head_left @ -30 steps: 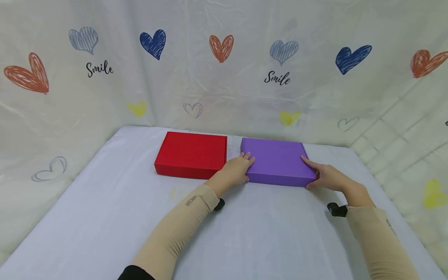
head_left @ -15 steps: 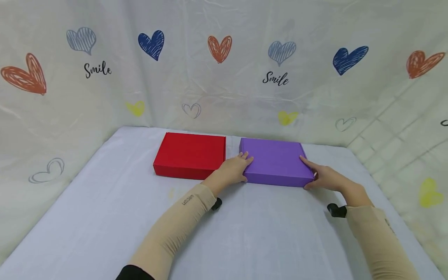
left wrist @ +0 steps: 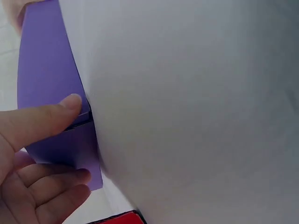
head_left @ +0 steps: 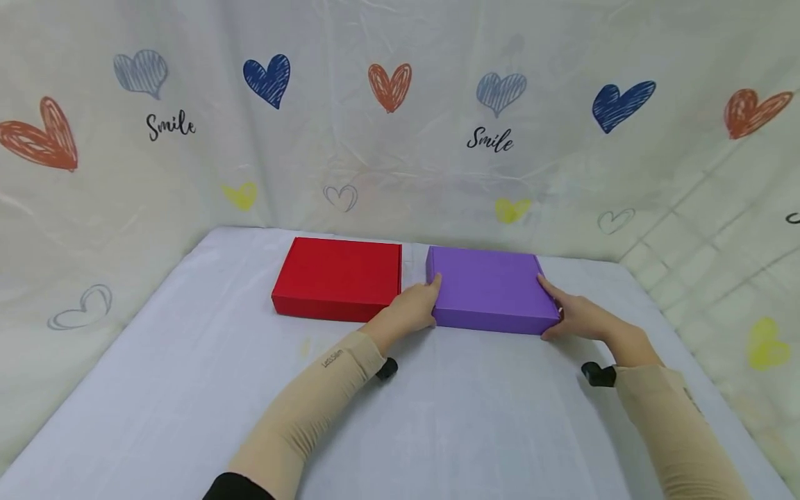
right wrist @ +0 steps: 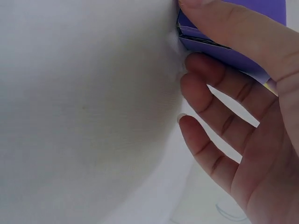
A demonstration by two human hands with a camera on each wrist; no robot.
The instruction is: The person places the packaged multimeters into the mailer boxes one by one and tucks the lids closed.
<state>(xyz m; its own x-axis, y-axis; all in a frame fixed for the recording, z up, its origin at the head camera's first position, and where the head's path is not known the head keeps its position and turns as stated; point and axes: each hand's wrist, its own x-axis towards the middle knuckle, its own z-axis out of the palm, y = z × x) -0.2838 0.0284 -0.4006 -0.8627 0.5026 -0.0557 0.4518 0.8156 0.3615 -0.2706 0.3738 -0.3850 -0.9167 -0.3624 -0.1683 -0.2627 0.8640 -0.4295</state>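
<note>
A flat purple box (head_left: 490,285) lies closed on the white cloth. My left hand (head_left: 409,310) holds its left front corner. In the left wrist view the left thumb (left wrist: 51,117) lies over the front face of the box (left wrist: 49,56), and curled fingers (left wrist: 60,186) are at its left side. My right hand (head_left: 581,317) grips the right front corner. In the right wrist view the right thumb (right wrist: 238,30) lies across the front of the box (right wrist: 261,9), while the other fingers (right wrist: 205,100) bend beside its end.
A flat red box (head_left: 340,278) lies closed just left of the purple one, close to my left hand. The cloth-covered table (head_left: 487,423) meets a pale curtain (head_left: 431,160) with printed hearts behind both boxes.
My left fingers have drawn back from the purple box's top towards its left side. My right hand keeps its place. The boxes have not visibly moved on the cloth; the head view shifts slightly.
</note>
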